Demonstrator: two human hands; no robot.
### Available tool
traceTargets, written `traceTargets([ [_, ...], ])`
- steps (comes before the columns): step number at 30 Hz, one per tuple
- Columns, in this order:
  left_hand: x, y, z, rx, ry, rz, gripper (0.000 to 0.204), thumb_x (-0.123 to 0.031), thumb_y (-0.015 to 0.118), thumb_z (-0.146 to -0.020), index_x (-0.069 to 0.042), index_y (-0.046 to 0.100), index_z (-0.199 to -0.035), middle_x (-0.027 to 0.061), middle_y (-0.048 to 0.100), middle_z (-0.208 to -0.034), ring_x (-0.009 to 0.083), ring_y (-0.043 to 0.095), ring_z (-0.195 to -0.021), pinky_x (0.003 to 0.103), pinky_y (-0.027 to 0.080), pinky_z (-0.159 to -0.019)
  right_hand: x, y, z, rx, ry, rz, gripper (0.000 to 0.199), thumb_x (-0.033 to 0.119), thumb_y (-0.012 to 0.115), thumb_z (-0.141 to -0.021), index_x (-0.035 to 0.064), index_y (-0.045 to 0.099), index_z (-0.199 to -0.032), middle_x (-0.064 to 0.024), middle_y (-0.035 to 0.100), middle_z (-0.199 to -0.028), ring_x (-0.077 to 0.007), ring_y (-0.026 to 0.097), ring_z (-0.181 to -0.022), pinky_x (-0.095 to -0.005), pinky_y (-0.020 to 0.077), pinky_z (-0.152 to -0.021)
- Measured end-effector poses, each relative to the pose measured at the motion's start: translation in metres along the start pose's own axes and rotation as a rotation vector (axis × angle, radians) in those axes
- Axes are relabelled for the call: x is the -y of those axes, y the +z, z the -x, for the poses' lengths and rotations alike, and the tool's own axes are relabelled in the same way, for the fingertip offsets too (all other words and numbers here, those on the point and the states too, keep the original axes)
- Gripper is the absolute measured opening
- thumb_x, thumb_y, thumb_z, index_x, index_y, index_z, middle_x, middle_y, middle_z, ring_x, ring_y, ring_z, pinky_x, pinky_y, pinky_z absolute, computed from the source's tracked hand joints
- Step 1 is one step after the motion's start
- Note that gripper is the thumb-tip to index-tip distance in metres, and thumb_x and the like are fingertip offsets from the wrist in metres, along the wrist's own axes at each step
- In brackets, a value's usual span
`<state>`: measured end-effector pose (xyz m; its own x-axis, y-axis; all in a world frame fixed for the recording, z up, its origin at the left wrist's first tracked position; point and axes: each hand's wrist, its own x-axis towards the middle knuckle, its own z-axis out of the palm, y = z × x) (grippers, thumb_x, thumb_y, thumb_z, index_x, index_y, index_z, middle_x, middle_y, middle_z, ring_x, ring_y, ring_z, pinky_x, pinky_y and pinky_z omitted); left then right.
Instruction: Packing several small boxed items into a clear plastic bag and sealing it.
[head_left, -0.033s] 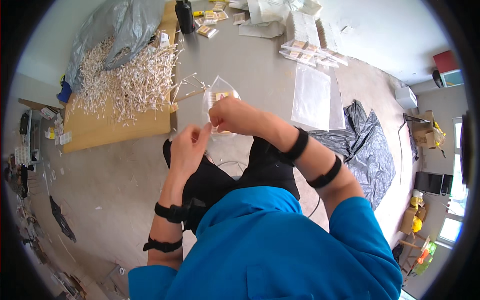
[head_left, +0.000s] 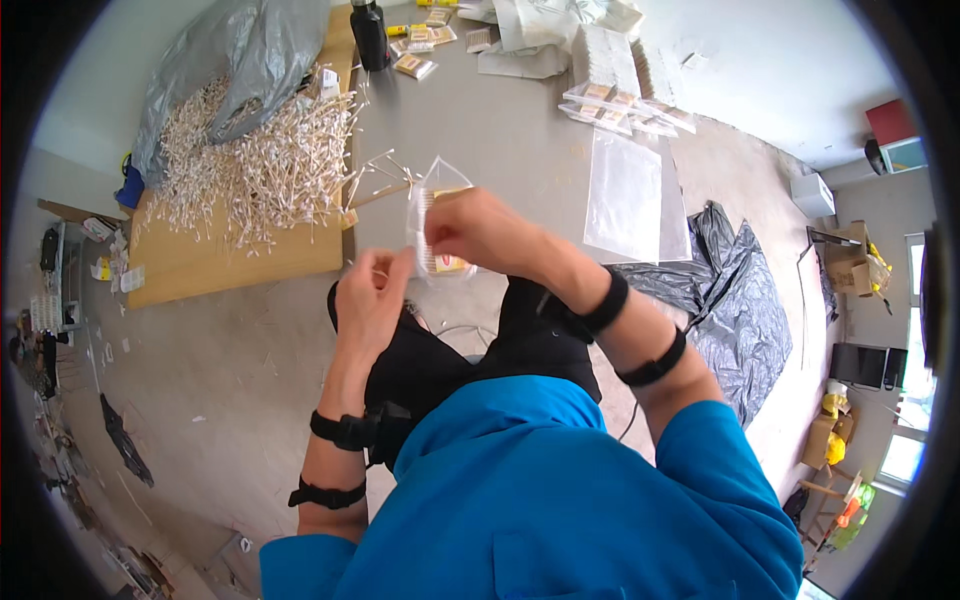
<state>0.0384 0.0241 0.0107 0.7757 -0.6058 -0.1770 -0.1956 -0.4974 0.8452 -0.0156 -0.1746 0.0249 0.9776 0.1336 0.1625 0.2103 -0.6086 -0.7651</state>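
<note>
A clear plastic bag (head_left: 436,178) with a row of white-tipped cotton swabs and yellow labelled card in it lies at the table's near edge, in front of me. My right hand (head_left: 474,226) is over it, fingers curled in and slightly blurred; what they grip is hidden. Just left of the bag, lower down, my left hand (head_left: 371,300) has its thumb and fingertips pinched together. Anything between them is too small to make out. A few loose swabs (head_left: 385,170) stick out beyond the bag, by the gap between the two table surfaces.
A big heap of loose cotton swabs (head_left: 250,170) spreads under a grey plastic bag (head_left: 235,50) on the wooden board (head_left: 240,275) at left. A black bottle (head_left: 369,35) stands at the back. Stacked packs (head_left: 605,75) and a flat clear bag (head_left: 622,195) are at right.
My right hand has shifted a little to the right, uncovering the bag's left side and the label's lower part. My left hand has barely moved, its fingers still pinched.
</note>
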Motion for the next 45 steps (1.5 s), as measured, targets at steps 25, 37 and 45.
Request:
traceTargets([
  [25, 0.016, 0.043, -0.028, -0.360, 0.125, -0.188, 0.020, -0.018, 0.068, -0.082, 0.001, 0.064, -0.082, 0.0083, 0.061, -0.066, 0.0161, 0.057, -0.059, 0.031, 0.045, -0.059, 0.000, 0.110, 0.038, -0.714, 0.556, -0.442, 0.064, 0.004, 0.048, -0.086, -0.0105, 0.019, -0.142, -0.0314, 0.019, -0.148, -0.0419, 0.018, -0.139, -0.0375, 0.0198, -0.114],
  [37, -0.004, 0.034, -0.018, -0.293, 0.334, -0.088, 0.016, -0.009, 0.058, -0.090, 0.004, 0.064, -0.098, 0.0105, 0.060, -0.077, 0.0173, 0.057, -0.062, 0.030, 0.044, -0.057, 0.020, 0.068, 0.036, -0.786, 0.452, -0.609, 0.026, 0.007, 0.058, -0.089, -0.0016, 0.062, -0.113, -0.0147, 0.064, -0.097, -0.0142, 0.065, -0.076, -0.0280, 0.0515, -0.062],
  [45, -0.025, 0.007, -0.008, -0.282, 0.313, -0.186, 0.023, -0.018, 0.065, -0.084, 0.000, 0.064, -0.100, 0.0144, 0.058, -0.100, 0.0273, 0.058, -0.087, 0.036, 0.046, -0.075, -0.050, -0.026, -0.010, -0.457, -0.079, 0.361, 0.056, -0.009, 0.048, -0.079, 0.0131, 0.050, -0.131, -0.0143, 0.036, -0.144, -0.0321, 0.052, -0.113, -0.0390, 0.0471, -0.092],
])
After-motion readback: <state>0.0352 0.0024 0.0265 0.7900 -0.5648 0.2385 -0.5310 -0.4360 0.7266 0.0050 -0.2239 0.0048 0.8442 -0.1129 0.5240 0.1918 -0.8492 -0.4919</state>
